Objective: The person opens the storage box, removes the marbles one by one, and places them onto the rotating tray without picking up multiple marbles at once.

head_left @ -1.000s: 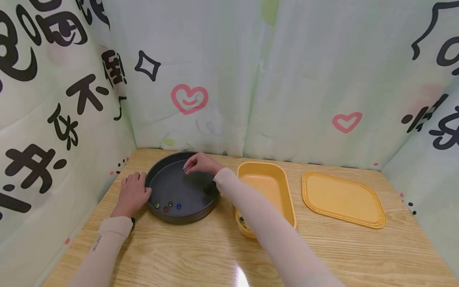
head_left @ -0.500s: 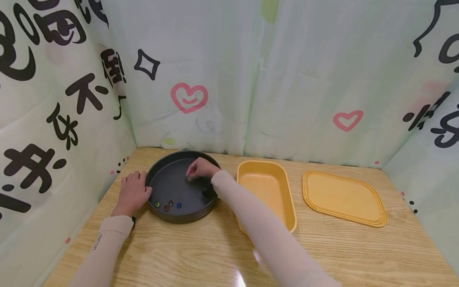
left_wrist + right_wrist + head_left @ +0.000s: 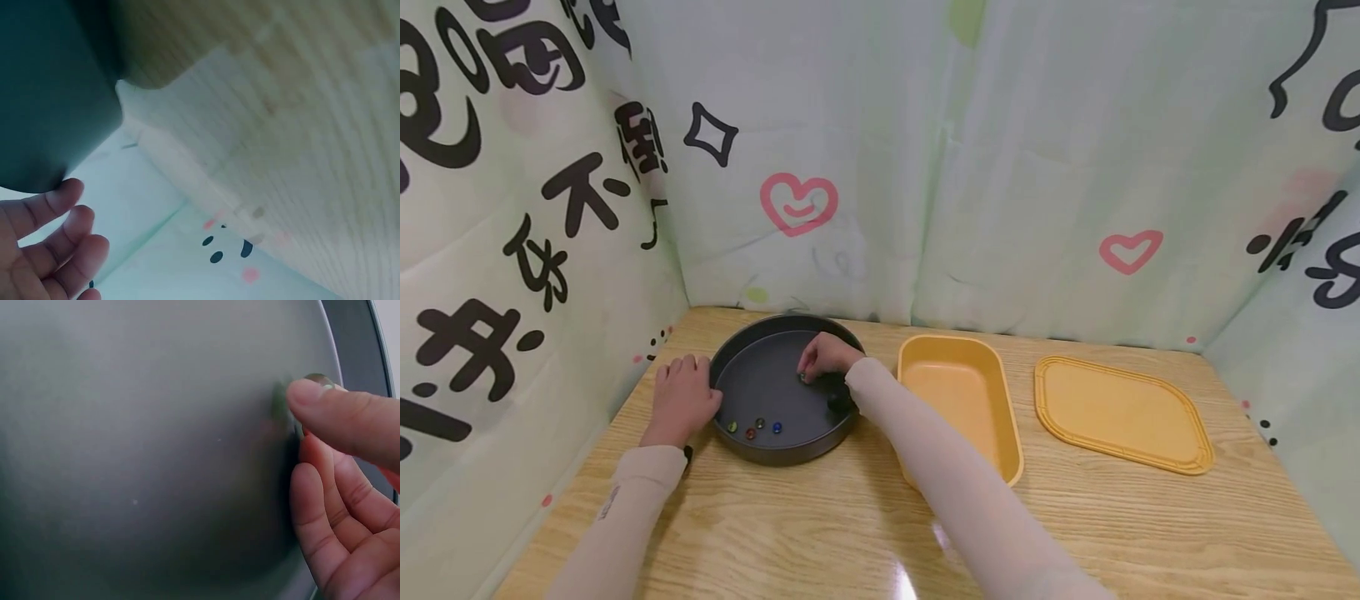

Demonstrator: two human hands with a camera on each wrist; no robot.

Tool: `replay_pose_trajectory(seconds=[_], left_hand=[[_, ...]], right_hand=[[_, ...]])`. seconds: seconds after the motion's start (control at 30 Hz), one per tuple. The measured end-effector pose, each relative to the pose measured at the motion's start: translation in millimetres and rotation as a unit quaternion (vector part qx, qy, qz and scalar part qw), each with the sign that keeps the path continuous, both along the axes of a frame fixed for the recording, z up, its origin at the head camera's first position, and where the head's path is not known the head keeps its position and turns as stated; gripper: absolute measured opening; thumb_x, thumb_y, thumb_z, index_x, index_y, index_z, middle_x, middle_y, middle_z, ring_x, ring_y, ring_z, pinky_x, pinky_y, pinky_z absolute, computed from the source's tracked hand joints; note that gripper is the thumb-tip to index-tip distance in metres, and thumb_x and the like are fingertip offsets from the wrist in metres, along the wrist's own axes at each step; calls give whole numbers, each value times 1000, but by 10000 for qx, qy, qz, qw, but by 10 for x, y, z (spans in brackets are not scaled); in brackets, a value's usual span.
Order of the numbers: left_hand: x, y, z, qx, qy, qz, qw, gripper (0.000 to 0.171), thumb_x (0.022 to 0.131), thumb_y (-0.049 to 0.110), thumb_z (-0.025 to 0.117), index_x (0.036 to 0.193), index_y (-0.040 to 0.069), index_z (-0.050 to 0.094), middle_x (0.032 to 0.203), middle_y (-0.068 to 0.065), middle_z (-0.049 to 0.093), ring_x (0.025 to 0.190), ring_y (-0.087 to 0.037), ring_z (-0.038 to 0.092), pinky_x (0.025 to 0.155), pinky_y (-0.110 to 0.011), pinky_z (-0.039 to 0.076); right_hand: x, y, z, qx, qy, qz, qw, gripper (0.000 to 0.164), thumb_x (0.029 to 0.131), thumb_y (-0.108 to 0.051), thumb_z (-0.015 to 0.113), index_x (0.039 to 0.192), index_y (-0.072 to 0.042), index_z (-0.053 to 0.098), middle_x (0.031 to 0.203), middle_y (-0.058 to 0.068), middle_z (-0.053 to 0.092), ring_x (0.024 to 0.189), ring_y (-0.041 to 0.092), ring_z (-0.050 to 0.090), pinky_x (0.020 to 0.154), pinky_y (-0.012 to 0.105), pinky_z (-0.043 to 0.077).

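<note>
A round dark grey pan (image 3: pixel 767 383) stands on the table's left side. Low inside it, my right hand (image 3: pixel 829 354) pinches a small greenish glass marble (image 3: pixel 320 380) between thumb and fingertips. Toward the pan's near left side lie several loose marbles, among them a yellow-green marble (image 3: pixel 732 427), a red marble (image 3: pixel 750 433) and a blue marble (image 3: pixel 777 427). My left hand (image 3: pixel 681 396) rests against the left outer wall of the pan, fingers loosely bent; in the left wrist view one fingertip touches that dark wall.
A yellow rectangular tub (image 3: pixel 958 383) stands right of the pan, its near left part hidden by my right sleeve (image 3: pixel 955 467). Farther right lies a flat yellow lid (image 3: pixel 1123 415) on the wooden table (image 3: pixel 790 533). Printed curtains (image 3: pixel 1000 167) enclose the back and sides.
My right hand has moved slightly toward me and to the right inside the pan, still pinching the marble. The left hand stays at the pan's side.
</note>
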State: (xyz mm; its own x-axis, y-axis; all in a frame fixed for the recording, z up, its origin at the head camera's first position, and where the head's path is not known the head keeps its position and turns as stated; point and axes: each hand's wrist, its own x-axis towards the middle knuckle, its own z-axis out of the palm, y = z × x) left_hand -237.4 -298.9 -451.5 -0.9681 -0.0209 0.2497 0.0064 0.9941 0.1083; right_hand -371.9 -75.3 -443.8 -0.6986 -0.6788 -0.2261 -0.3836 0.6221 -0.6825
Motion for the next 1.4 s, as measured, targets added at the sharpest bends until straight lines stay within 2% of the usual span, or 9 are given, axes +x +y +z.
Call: replay_pose_trajectory(seconds=[0.23, 0.53, 0.7, 0.9, 1.1, 1.4], left_hand=[[8, 44, 43, -113, -43, 116, 9999, 24, 82, 11, 51, 100, -6, 49, 91, -22, 49, 87, -39, 45, 80, -50, 31], [21, 68, -22, -101, 256, 25, 9996, 17, 83, 7, 48, 94, -6, 47, 90, -23, 50, 86, -39, 46, 78, -49, 31], [18, 50, -44, -80, 185, 56, 9998, 20, 84, 7, 46, 98, -7, 48, 92, -24, 50, 87, -40, 46, 79, -50, 31], [17, 44, -13, -21, 65, 14, 10000, 20, 84, 6, 46, 99, -7, 46, 93, -25, 49, 88, -40, 45, 80, -51, 32], [12, 38, -20, 37, 102, 4, 9999, 18, 84, 6, 45, 97, -6, 46, 91, -25, 49, 87, -40, 45, 80, -51, 31], [10, 49, -20, 154, 119, -15, 9998, 17, 84, 5, 45, 96, -6, 46, 90, -24, 48, 86, -41, 44, 79, -52, 31]], right_hand=[[-1, -12, -8, 197, 219, 82, 9995, 13, 75, 1, 72, 87, -3, 75, 78, 7, 72, 60, 1, 51, 58, 13, 40], [-9, 52, 85, 137, 219, 20, 9997, 16, 74, -2, 75, 90, -3, 74, 74, 3, 68, 62, 2, 51, 59, 14, 40], [-21, 132, 210, -239, 139, -65, 9996, 18, 76, -3, 74, 93, -1, 72, 78, 8, 69, 64, 4, 54, 63, 15, 44], [-54, 256, 403, -615, -7, -164, 9980, 21, 78, -1, 72, 98, 3, 70, 87, 14, 71, 69, 6, 58, 68, 17, 48], [-46, 433, 605, -721, -91, -129, 9973, 26, 80, -6, 71, 104, 4, 68, 88, 9, 70, 75, 8, 60, 73, 20, 49], [121, 886, 864, -1289, -119, 351, 9910, 23, 81, -4, 69, 103, 4, 67, 92, 13, 71, 76, 5, 62, 78, 24, 51]])
